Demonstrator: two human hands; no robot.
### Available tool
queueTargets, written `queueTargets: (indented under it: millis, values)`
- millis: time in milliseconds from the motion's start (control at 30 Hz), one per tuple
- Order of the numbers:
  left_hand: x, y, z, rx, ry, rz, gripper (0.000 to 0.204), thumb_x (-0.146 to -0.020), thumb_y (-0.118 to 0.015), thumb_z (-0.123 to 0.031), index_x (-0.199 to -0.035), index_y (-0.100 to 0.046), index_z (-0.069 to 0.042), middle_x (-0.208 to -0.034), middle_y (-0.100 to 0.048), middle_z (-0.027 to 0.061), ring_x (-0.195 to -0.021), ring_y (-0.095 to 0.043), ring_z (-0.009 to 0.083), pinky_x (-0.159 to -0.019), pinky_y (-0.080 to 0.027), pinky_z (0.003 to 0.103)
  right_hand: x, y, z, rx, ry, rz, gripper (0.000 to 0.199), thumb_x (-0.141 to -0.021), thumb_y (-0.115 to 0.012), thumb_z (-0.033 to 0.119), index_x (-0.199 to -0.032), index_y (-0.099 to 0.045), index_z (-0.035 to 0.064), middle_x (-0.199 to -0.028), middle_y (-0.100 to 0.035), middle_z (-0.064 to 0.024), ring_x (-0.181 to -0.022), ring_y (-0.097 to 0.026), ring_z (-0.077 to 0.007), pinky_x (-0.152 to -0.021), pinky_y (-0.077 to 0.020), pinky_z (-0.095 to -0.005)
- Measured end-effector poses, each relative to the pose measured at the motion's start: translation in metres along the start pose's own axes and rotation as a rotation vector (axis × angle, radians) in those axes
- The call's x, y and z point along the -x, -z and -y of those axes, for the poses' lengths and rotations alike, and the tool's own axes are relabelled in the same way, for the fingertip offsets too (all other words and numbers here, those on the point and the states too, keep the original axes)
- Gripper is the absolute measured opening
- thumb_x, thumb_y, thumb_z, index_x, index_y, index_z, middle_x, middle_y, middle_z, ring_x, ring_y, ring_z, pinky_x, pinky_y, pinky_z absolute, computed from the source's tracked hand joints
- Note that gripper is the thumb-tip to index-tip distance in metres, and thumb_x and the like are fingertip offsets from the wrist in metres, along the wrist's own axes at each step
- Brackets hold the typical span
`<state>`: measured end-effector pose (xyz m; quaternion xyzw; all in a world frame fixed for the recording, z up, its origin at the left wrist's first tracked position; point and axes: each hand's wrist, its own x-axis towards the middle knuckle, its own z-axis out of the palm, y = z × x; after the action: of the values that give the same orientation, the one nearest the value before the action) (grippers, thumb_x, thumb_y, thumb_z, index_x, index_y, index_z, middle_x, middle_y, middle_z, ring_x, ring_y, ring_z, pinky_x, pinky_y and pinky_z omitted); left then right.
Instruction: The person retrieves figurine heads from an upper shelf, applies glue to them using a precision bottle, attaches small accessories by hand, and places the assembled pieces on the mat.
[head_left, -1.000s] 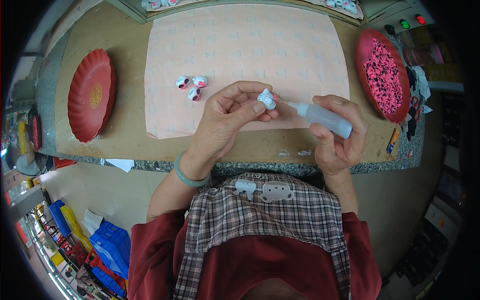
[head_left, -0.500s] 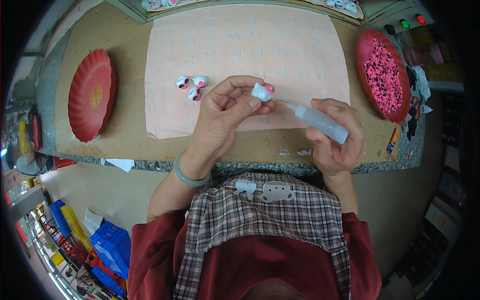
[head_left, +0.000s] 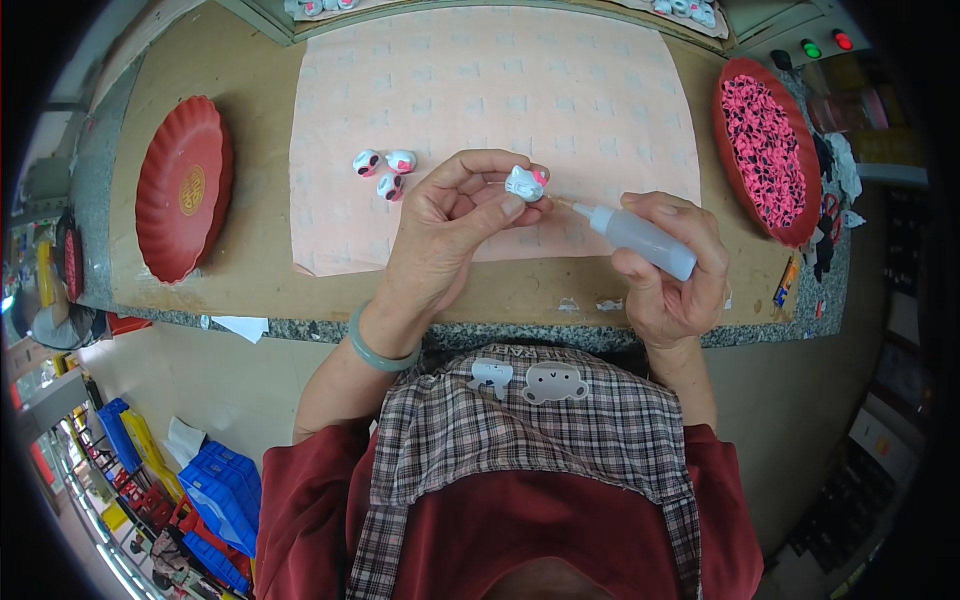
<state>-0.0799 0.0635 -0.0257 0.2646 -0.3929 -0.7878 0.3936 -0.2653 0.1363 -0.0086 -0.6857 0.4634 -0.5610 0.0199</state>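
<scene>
Between the thumb and fingers of my left hand [head_left: 455,215] is a small white cat-head figurine [head_left: 522,184] with a pink bow on its right side. My right hand [head_left: 685,265] grips a translucent squeeze bottle [head_left: 645,240], its fingers wrapped round the body. The bottle is tilted, and its thin nozzle [head_left: 572,205] points left, close beside the figurine; whether the tip touches it I cannot tell. Several similar white figurines with pink and black parts [head_left: 390,186] lie on the pale pink sheet [head_left: 480,90] left of my left hand.
At the left sits a red scalloped dish [head_left: 165,190]. A red dish at the right has a rim [head_left: 728,165] around many small pink-and-black pieces [head_left: 765,150]. Near it lies a small orange-and-dark tube [head_left: 786,280]. More white figurines [head_left: 685,10] show at the table's far edge.
Almost nothing differs. The figurine in my left hand has shifted very slightly, and both hands keep their holds with the nozzle near it.
</scene>
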Motion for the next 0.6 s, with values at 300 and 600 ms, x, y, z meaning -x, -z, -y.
queueTargets:
  millis: [300,600]
  values:
    - [0.0003,-0.0007,0.0003,-0.011,-0.014,-0.006,0.026,-0.086,-0.058,-0.002,-0.112,-0.054,0.001,-0.107,-0.061,0.0140,-0.094,-0.063,0.0227,-0.084,-0.052,0.032,-0.0011,0.0006,-0.0011,-0.009,0.009,0.014,0.046,-0.074,-0.074,0.020,-0.108,-0.050,-0.0020,-0.090,-0.064,-0.0160,-0.080,-0.064,-0.0285,-0.066,-0.0529,-0.0330]
    - [-0.0008,-0.0026,-0.0008,0.007,-0.004,-0.040,0.026,-0.084,-0.059,0.002,-0.109,-0.054,0.004,-0.103,-0.062,0.0142,-0.092,-0.064,0.0212,-0.085,-0.053,0.033,-0.0019,0.0000,-0.0005,-0.002,-0.028,0.027,0.045,-0.074,-0.074,0.018,-0.108,-0.050,-0.0013,-0.090,-0.065,-0.0154,-0.080,-0.064,-0.0281,-0.067,-0.0530,-0.0327]
